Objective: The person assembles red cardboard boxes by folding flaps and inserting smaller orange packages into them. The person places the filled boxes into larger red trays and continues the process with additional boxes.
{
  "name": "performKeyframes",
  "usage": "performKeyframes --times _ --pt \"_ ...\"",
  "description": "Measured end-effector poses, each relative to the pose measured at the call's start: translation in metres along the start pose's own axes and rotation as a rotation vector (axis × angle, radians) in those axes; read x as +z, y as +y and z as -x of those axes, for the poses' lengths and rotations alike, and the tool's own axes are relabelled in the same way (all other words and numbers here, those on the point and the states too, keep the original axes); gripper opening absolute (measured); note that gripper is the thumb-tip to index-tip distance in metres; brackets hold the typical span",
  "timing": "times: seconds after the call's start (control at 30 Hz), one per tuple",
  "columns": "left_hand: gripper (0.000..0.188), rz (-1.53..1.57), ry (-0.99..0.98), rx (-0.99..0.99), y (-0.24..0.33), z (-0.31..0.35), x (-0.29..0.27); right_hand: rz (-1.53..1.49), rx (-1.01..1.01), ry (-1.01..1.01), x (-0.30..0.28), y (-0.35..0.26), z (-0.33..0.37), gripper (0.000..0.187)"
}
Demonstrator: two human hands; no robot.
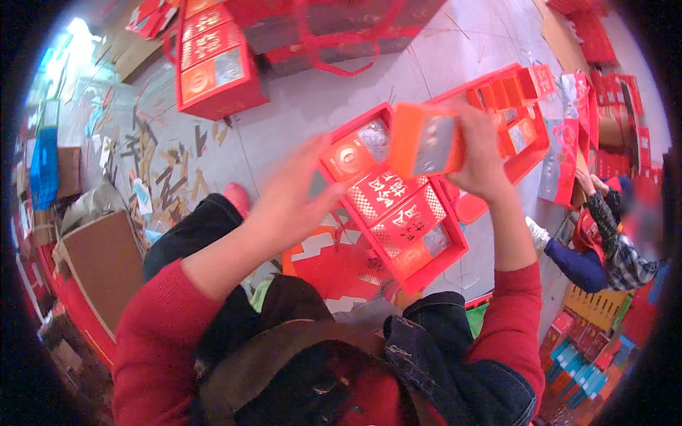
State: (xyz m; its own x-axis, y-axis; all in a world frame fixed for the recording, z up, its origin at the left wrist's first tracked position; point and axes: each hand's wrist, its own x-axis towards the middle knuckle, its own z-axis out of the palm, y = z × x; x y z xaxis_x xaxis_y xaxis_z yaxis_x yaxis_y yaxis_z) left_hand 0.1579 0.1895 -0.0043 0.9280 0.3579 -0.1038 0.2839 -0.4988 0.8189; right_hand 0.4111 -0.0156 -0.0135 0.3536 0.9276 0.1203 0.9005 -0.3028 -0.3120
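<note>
A small orange box [409, 142] with a silvery panel is in my right hand [482, 155], whose fingers wrap its right side. It is held up over a long red tray box [465, 250], and motion smears it slightly. Inside that tray lie red-and-gold printed boxes [387, 193] and an orange one with a silvery window [348, 157]. Beside the tray's left edge is my left hand [295, 192], blurred, its thumb and fingers apart and nothing held. Whether it touches the edge I cannot tell.
To the right lies another red tray [536, 145] holding orange boxes. A filled red box [217, 67] stands at the back left, near a large red bag [341, 32]. Cardboard scraps [170, 167] litter the left floor. A co-worker [604, 231] sits at the right.
</note>
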Motion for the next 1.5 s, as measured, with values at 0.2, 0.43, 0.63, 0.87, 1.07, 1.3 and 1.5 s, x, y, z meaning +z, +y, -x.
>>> performKeyframes --times 0.2,0.43,0.63,0.87,1.07,1.3,1.5 --pt "0.053 -0.187 -0.661 -0.26 0.024 0.006 0.022 0.222 -0.285 -0.361 0.043 -0.065 -0.044 0.084" --pt "0.034 -0.261 -0.627 0.086 0.024 0.017 0.016 0.339 -0.332 -0.441 0.095 -0.064 -0.054 0.106" --pt "0.032 -0.258 -0.692 0.164 0.017 0.019 0.015 0.371 -0.314 -0.467 0.118 -0.058 -0.05 0.073" --pt "0.031 -0.272 -0.648 0.236 0.018 0.014 0.023 -0.015 0.147 -0.325 0.158 -0.08 0.004 0.056" --pt "0.05 -0.207 -0.796 0.225 0.019 0.009 -0.006 0.027 0.499 0.525 0.094 0.045 0.029 0.037" --pt "0.049 -0.445 -0.63 -0.005 -0.019 0.003 -0.024 0.195 1.486 0.493 0.084 0.283 0.112 0.071" --pt "0.051 -0.38 -0.683 -0.256 -0.027 -0.021 0.004 0.369 1.532 0.038 0.114 0.414 0.104 0.096"
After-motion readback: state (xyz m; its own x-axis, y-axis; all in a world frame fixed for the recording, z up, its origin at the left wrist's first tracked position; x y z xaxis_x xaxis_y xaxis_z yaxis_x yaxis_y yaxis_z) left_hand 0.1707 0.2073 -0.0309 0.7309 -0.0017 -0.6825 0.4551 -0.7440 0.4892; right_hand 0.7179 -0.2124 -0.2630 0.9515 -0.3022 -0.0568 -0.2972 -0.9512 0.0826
